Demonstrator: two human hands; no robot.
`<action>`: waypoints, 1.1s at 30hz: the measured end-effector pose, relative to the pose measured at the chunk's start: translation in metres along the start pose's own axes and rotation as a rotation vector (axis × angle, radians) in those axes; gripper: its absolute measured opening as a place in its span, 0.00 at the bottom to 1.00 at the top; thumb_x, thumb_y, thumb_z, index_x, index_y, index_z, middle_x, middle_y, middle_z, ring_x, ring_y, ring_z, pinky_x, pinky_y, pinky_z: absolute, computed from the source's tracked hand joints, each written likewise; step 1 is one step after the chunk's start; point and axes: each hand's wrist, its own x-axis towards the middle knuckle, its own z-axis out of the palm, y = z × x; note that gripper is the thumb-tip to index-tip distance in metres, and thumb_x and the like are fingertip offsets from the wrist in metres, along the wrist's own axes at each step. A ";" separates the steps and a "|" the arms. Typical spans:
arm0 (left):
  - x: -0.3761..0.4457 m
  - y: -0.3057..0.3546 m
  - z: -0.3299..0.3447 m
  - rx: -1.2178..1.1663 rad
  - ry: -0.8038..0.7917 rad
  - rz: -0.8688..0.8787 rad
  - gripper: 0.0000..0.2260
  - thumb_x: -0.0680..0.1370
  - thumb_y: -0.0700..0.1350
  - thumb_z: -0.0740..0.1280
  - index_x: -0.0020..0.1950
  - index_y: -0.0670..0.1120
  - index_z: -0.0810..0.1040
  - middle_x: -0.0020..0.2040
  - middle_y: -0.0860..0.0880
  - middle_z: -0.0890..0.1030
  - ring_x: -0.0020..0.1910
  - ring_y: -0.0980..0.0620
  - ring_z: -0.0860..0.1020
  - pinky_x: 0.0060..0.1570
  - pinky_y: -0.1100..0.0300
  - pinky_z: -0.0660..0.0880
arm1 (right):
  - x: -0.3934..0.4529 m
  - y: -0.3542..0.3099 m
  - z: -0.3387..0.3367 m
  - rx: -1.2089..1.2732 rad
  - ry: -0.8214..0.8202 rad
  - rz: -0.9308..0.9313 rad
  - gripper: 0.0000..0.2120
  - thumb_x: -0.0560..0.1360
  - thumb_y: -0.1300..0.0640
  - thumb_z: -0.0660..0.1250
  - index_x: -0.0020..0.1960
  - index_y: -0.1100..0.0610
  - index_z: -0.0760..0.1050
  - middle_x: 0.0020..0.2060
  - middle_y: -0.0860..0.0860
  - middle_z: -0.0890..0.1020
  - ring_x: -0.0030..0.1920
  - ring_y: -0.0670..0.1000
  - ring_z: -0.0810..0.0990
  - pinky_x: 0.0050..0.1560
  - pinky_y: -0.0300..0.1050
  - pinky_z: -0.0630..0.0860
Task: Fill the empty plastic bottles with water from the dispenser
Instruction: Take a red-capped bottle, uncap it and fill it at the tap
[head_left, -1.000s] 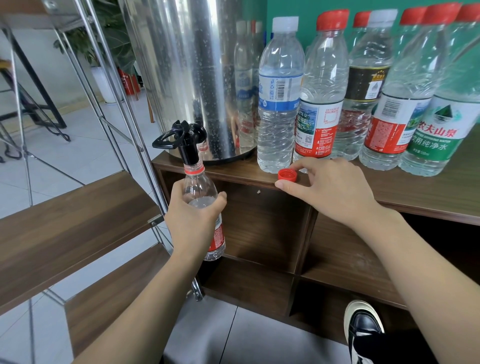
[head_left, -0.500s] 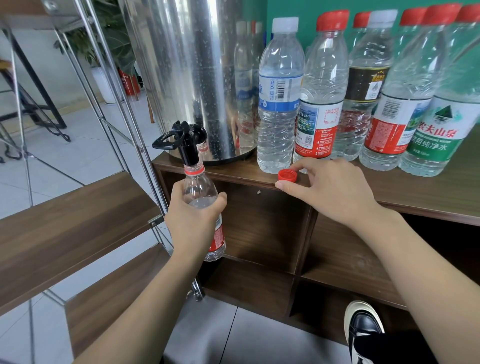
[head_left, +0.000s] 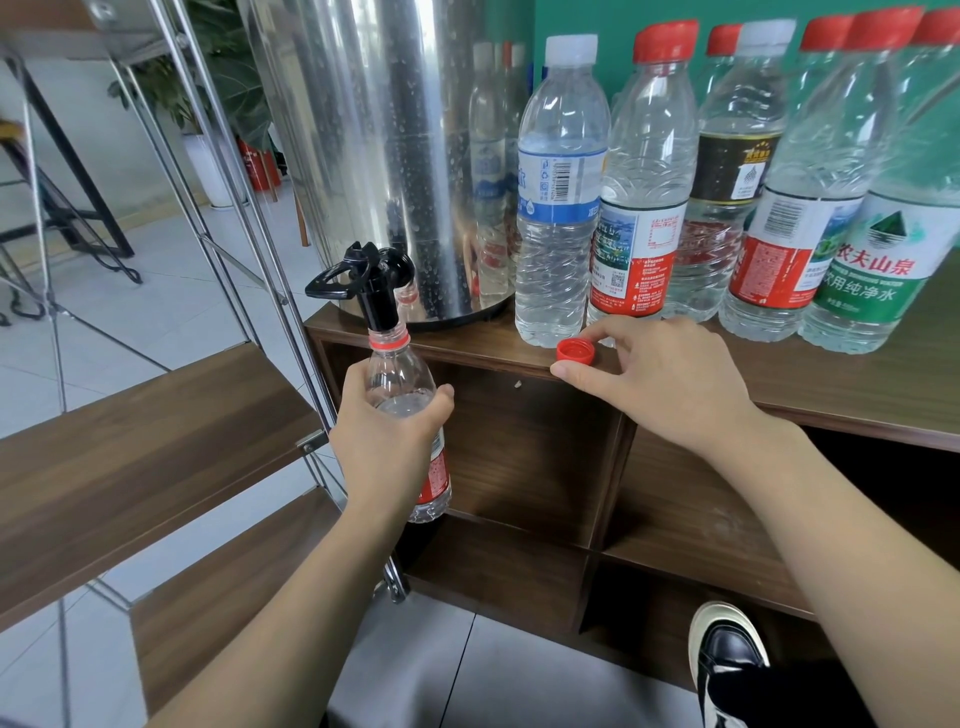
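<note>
Standing just off to the side, I watch the left hand (head_left: 387, 441) wrapped round the middle of a small plastic bottle (head_left: 402, 410), fingers and thumb curled about its body, holding it upright with its open neck pushed up against the black tap (head_left: 371, 291) of the steel dispenser (head_left: 374, 156); the bottle's long axis runs straight up and down, in line with the spout, and water shows near its shoulder, so I judge it almost full; the relation that matters next is the red cap (head_left: 575, 351), lying open side up on the wooden counter (head_left: 779, 379) just in front of the capped bottles (head_left: 727, 182); the right hand (head_left: 665, 384) rests beside it, forefinger and thumb loosely spread to either side of the cap, near it yet not clearly pinching it; so the cap lies to the right of the bottle's mouth and about level with it, with the right hand by far the nearer; against the frames of a second ago and half a second ago, I can see no shift in either hand, bottle or cap, and the water level looks much the same.
</note>
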 end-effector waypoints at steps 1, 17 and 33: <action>0.000 0.000 0.000 -0.001 0.000 0.001 0.23 0.73 0.50 0.80 0.62 0.55 0.73 0.51 0.62 0.79 0.51 0.61 0.79 0.46 0.66 0.71 | 0.000 0.000 0.000 0.000 0.000 -0.001 0.26 0.72 0.27 0.61 0.57 0.44 0.80 0.31 0.40 0.69 0.41 0.47 0.74 0.41 0.46 0.69; 0.000 0.001 -0.001 -0.002 0.000 0.002 0.23 0.72 0.51 0.80 0.62 0.56 0.73 0.52 0.62 0.79 0.52 0.62 0.78 0.46 0.66 0.71 | -0.001 0.000 0.000 0.002 -0.002 0.001 0.26 0.72 0.27 0.61 0.58 0.45 0.80 0.31 0.39 0.68 0.41 0.47 0.73 0.41 0.45 0.67; -0.002 0.003 -0.001 -0.008 0.011 -0.002 0.24 0.72 0.50 0.81 0.64 0.54 0.74 0.55 0.57 0.81 0.55 0.55 0.80 0.52 0.59 0.75 | -0.001 -0.001 0.000 -0.015 0.008 -0.007 0.28 0.72 0.27 0.60 0.58 0.45 0.80 0.33 0.41 0.70 0.41 0.48 0.74 0.40 0.45 0.69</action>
